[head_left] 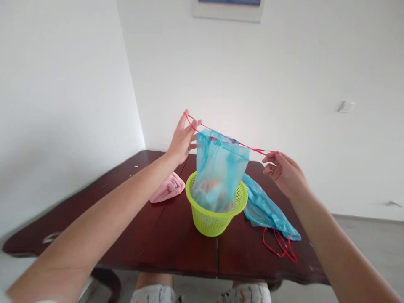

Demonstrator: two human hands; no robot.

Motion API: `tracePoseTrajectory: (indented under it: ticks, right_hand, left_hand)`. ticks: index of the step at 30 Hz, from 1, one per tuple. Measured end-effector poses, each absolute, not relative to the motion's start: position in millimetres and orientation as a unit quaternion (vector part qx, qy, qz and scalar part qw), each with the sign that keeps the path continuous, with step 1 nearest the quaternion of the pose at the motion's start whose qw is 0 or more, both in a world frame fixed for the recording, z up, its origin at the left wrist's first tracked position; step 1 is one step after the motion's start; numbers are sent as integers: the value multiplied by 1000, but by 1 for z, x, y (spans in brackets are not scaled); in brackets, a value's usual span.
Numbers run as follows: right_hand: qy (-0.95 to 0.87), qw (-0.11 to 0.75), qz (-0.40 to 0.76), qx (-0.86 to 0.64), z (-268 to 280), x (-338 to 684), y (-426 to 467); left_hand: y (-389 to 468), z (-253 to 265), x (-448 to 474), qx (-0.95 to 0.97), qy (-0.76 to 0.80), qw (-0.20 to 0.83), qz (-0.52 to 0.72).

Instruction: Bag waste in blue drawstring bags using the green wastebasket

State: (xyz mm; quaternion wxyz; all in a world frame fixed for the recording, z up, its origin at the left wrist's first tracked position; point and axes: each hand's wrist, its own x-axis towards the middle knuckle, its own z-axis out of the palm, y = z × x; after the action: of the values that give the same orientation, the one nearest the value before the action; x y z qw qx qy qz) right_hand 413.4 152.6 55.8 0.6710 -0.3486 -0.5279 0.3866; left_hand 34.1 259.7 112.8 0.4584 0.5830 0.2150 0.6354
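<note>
A translucent blue drawstring bag [222, 164] stands up inside a yellow-green plastic basket [210, 223], with reddish and pale contents showing faintly through its lower part. Its red drawstring [252, 148] is stretched taut between my hands. My left hand [182, 142], up at the left of the bag's mouth, has one loop of the cord hooked round its raised fingers. At the right, my right hand [288, 173] pinches the other end between thumb and index finger, the remaining fingers curled. The bag's top edge is gathered along the cord.
A second blue drawstring bag [267, 206] lies crumpled right of the basket, its red cord loops trailing towards the table's front edge. Left of the basket is a folded pink cloth [167, 190]. Everything rests on a dark red wooden table [181, 248] against white walls.
</note>
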Motion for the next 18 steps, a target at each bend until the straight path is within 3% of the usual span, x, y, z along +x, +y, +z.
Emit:
tracePoseTrajectory:
  ticks: [6,11,18]
  right_hand:
    - [-454,740,402,-291,32,433,170]
    - [-389,799,396,-232,32,439,178]
    - [-286,829,434,-206,57,384,174]
  left_hand:
    - [245,80,24,632,223,476,569]
    - [242,89,17,623,212,359,662]
    - [227,105,40,575,101,295,756]
